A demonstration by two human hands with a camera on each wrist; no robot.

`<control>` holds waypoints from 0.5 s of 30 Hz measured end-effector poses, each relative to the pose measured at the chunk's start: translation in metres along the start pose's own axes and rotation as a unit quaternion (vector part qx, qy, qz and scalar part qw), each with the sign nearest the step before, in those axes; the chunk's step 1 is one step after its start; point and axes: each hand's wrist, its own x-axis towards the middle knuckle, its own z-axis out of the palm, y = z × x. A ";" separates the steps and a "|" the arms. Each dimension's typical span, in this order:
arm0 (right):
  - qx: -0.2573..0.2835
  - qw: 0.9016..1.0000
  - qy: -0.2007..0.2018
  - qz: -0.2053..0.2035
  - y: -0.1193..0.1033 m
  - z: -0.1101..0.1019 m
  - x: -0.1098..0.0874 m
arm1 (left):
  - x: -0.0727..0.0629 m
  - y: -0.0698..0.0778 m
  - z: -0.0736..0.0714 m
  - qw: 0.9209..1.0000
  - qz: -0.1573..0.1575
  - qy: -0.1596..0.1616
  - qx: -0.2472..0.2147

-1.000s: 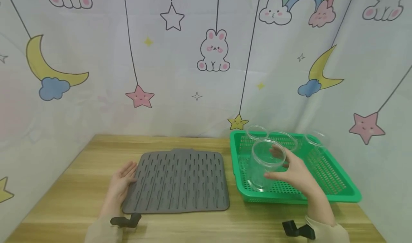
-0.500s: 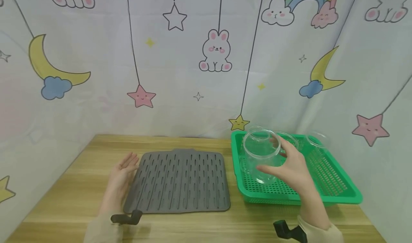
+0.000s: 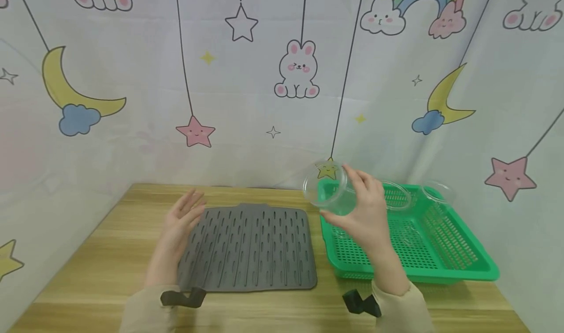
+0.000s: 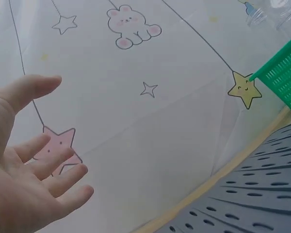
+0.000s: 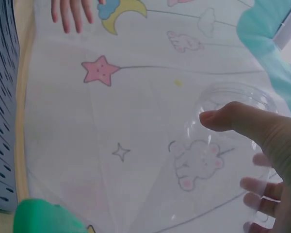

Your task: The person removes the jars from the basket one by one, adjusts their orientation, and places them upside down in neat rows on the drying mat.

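My right hand grips a clear plastic jar, thumb on one side and fingers on the other. The jar is raised over the left back corner of the green basket and tilted, its round rim turned leftward. In the right wrist view the same jar shows against the wall cloth. My left hand hovers with relaxed, spread fingers over the left edge of a grey slotted mat, holding nothing. The left wrist view shows its palm and fingers bare.
More clear containers stand in the basket, among them one with a wide rim and another at the back right. The basket sits right of the mat on a wooden table. A printed cloth hangs behind the table.
My right hand has lifted the jar up and left out of the basket, tipping it on the way. My left hand has risen and shifted slightly right over the mat's edge.
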 end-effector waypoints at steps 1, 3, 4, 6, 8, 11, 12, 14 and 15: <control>-0.010 1.000 0.009 -0.013 -0.003 0.005 0.001 | 0.000 0.002 0.003 1.000 0.004 -0.003 0.005; -0.028 0.999 0.022 -0.036 -0.010 0.014 0.004 | -0.002 0.006 0.007 1.000 0.012 -0.011 0.017; -0.038 0.998 0.027 -0.047 -0.014 0.018 0.005 | -0.002 0.008 0.010 1.000 0.016 -0.017 0.019; -0.055 0.996 0.032 -0.066 -0.022 0.027 0.007 | -0.004 0.011 0.013 0.999 0.025 -0.025 0.019; -0.074 0.993 0.034 -0.084 -0.029 0.036 0.008 | -0.005 0.013 0.017 0.999 0.031 -0.033 0.019; -0.102 0.988 0.032 -0.109 -0.042 0.051 0.008 | -0.007 0.016 0.021 0.998 0.035 -0.048 0.024; -0.112 0.987 0.029 -0.114 -0.046 0.056 0.006 | -0.007 0.016 0.023 0.998 0.035 -0.053 0.026; -0.131 0.983 0.023 -0.124 -0.054 0.067 0.002 | -0.008 0.017 0.026 0.997 0.034 -0.065 0.031; -0.139 0.982 0.019 -0.126 -0.058 0.072 0.000 | -0.008 0.017 0.027 0.996 0.033 -0.071 0.033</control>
